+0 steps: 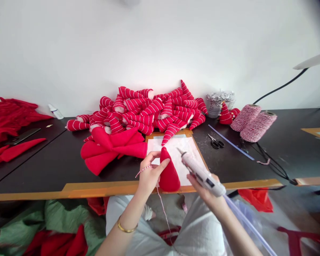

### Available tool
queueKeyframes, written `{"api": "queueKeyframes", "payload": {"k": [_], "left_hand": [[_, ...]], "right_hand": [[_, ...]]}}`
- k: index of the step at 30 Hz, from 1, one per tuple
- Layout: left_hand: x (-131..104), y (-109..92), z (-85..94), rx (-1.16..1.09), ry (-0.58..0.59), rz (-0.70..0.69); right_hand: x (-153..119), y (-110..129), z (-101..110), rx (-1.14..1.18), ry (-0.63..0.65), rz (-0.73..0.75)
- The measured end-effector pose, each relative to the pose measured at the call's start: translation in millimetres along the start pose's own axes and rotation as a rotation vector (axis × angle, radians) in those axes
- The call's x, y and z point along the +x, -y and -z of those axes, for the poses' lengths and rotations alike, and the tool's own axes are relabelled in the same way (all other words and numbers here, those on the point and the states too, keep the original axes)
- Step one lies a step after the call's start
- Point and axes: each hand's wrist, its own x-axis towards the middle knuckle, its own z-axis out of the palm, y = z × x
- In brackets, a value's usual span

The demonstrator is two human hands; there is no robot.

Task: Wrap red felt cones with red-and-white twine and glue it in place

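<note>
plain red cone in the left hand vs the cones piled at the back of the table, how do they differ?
The red cone in the left hand is plain, with no winding; the piled cones are wrapped in white-striped string. The held cone is lifted off the table and stands tip up; the piled ones lie on their sides in a heap. The held one is single and pinched with loose twine; the pile lies untouched. Both are red fabric cones of like shape.
</note>
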Motion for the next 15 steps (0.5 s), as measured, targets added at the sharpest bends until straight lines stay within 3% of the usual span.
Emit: {"api": "queueKeyframes", "payload": {"k": [3, 6, 9, 12, 15], "left_hand": [[14.8, 14.6, 2.8, 0.093, -0.014, -0.085], [25.0, 22.0, 6.0, 0.117, 0.001, -0.102], [27.8, 18.3, 9.9, 0.189, 0.033, -0.099], [22.1, 7.9, 15.6, 0.363, 0.014, -0.195], [5.7, -7.4, 21.6, 0.61, -0.094, -0.341]], "right_hand": [[38.7, -39.9, 12.8, -0.079, -0.054, -0.069], [78.2, -83.1, 26.2, -0.503, 0.074, -0.193], [99.2, -110.6, 34.7, -0.645, 0.162, -0.255], [97.8, -105.2, 36.5, -0.644, 0.107, -0.204], [74.8, -61.5, 28.9, -0.381, -0.039, 0.075]]}}
